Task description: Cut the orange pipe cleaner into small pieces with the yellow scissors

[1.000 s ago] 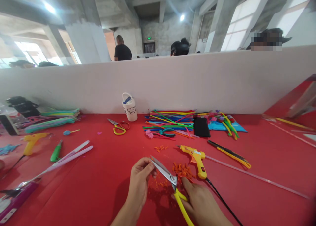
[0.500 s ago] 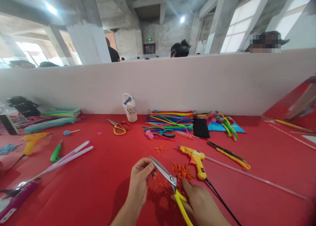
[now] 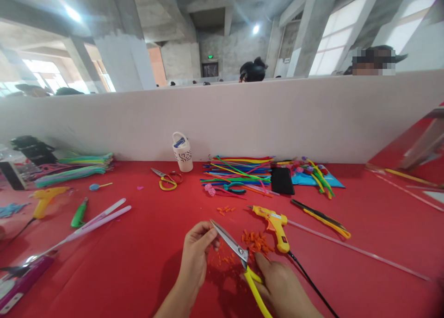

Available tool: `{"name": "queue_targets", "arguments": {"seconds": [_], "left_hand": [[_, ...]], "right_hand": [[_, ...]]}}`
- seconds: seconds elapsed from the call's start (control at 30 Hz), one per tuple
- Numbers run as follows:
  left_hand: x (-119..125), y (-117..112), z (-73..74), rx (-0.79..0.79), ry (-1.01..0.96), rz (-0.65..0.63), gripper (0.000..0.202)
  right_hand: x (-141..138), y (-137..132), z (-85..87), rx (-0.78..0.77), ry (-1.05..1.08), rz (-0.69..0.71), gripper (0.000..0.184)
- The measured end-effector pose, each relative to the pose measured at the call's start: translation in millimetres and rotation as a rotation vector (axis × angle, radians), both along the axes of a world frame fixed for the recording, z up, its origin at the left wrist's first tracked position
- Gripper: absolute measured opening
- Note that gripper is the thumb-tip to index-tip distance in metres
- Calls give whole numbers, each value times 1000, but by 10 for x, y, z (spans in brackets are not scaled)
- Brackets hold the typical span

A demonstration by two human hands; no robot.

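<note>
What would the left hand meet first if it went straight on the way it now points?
Probably the scissors held in the right hand, which slant just ahead of the left hand; a small group of orange pieces lies farther on. Depth is unclear in this single view.

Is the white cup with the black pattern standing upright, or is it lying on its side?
Upright: the white cup stands on its base on the red table, its handle looped at the top.
</note>
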State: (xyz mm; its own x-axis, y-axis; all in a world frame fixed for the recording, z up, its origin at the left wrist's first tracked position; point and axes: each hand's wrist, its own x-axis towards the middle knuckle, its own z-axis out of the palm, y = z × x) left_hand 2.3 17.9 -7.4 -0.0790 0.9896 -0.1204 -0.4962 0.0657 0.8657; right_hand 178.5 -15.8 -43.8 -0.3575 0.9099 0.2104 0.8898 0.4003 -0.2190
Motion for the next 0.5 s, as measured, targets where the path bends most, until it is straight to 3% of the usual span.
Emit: {"name": "queue_targets", "arguments": {"seconds": [0.23,0.5], "left_hand": [[-54,39,10,6,20,45,10],[-114,91,-5,34,-11,84,9]], "right_hand": [[21,-3,96,-114,108,-106,30],[80,34,250,-104,160,-139,27]]}}
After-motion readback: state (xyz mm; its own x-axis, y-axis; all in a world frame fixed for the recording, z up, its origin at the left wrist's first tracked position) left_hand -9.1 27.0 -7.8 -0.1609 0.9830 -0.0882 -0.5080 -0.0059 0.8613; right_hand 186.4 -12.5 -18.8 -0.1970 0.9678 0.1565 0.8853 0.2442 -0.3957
